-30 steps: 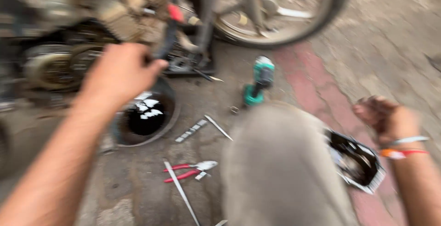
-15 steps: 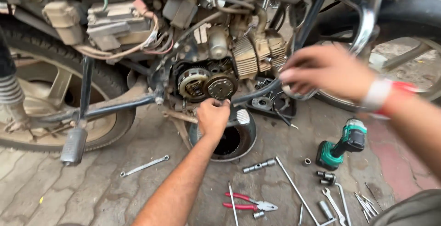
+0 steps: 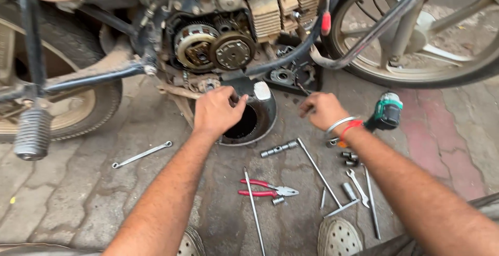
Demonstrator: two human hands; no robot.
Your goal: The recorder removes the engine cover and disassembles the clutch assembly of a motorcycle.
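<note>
We see the left hand (image 3: 217,111) stretched forward from a bare forearm, palm down, poised over the near rim of a round black metal drain pan (image 3: 253,122) that sits on the paved ground under the open engine. Its fingers (image 3: 235,104) curl inward at the rim, but we cannot tell whether they grip anything. The right hand (image 3: 322,110) reaches forward too, wrist ringed by a silver bangle and a red thread; its fingers are loosely bent and partly closed, and whether they pinch something small is not clear to us.

Above the pan, the motorcycle's exposed clutch side (image 3: 214,49) shows two greasy round metal discs, ribbed and dusty, set beside finned grey cylinder fins. On the rough stone paving lie a long thin steel T-handle wrench (image 3: 318,172), red-handled pliers (image 3: 265,189), a slim double-ended silver spanner (image 3: 141,154) and a green and black cordless drill (image 3: 385,111) just beside the right wrist.
</note>
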